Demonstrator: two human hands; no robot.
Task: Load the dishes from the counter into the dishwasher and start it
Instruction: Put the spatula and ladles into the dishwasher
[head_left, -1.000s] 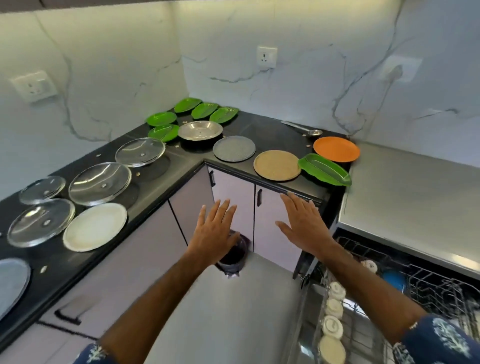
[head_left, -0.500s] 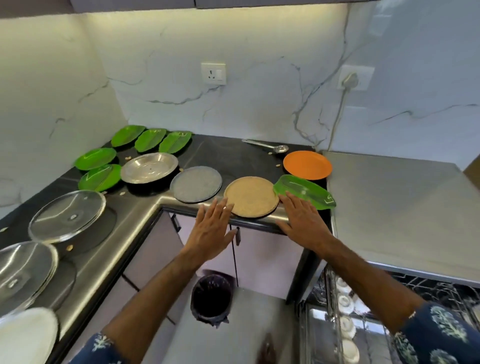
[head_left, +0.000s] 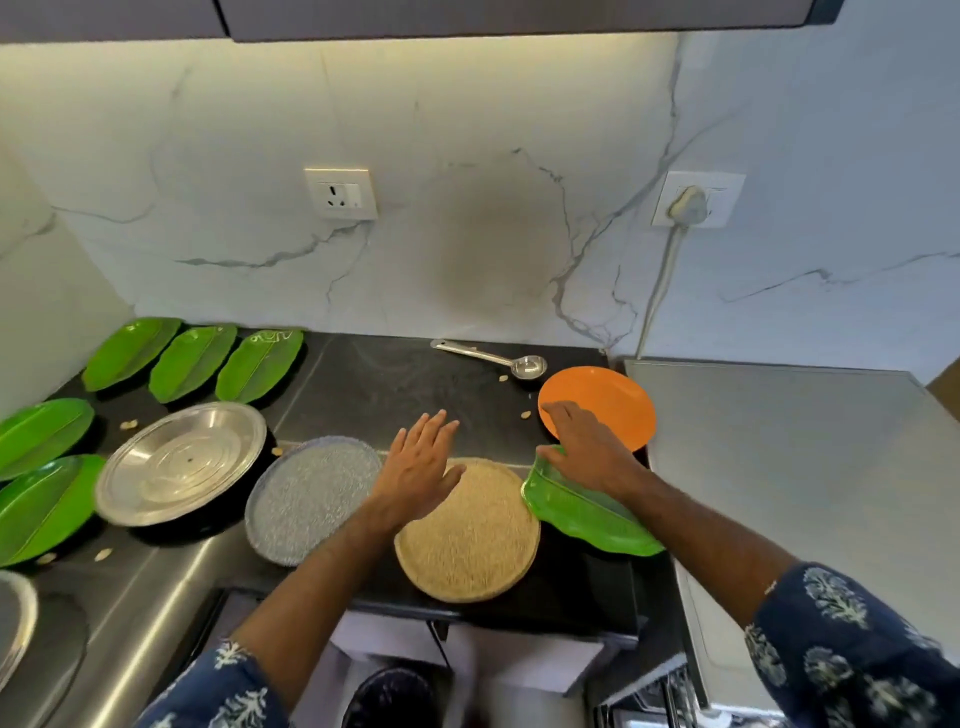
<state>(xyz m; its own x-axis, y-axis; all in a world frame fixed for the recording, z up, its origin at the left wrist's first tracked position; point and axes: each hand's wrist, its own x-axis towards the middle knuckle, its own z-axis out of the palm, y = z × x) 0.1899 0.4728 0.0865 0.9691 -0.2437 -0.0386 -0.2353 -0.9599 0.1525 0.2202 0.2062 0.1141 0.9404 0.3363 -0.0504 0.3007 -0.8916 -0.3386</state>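
A person in blue patterned sleeves reached both bare hands over a black corner counter (head_left: 395, 384) crowded with dishes. The left hand (head_left: 421, 467) was spread flat, fingers together and empty, above the far left rim of a tan round plate (head_left: 472, 535) that sat at the counter's front edge. The right hand (head_left: 587, 447) was also spread, palm down and gripping nothing, its fingertips (head_left: 553, 410) over the near left edge of an orange plate (head_left: 608, 400) by the counter's right edge; whether they touched it could not be told. Under that wrist a green leaf-shaped plate (head_left: 582, 514) lay tilted at the front right corner, just beside the tan plate. A grey speckled plate (head_left: 311, 493) lay left of the tan one, beside a steel plate (head_left: 182, 462). More green leaf plates (head_left: 192, 361) lined the back left, and a steel ladle (head_left: 498, 358) lay along the back edge. The dishwasher's rack (head_left: 675, 696) showed at the lower right, below a steel worktop (head_left: 805, 467).
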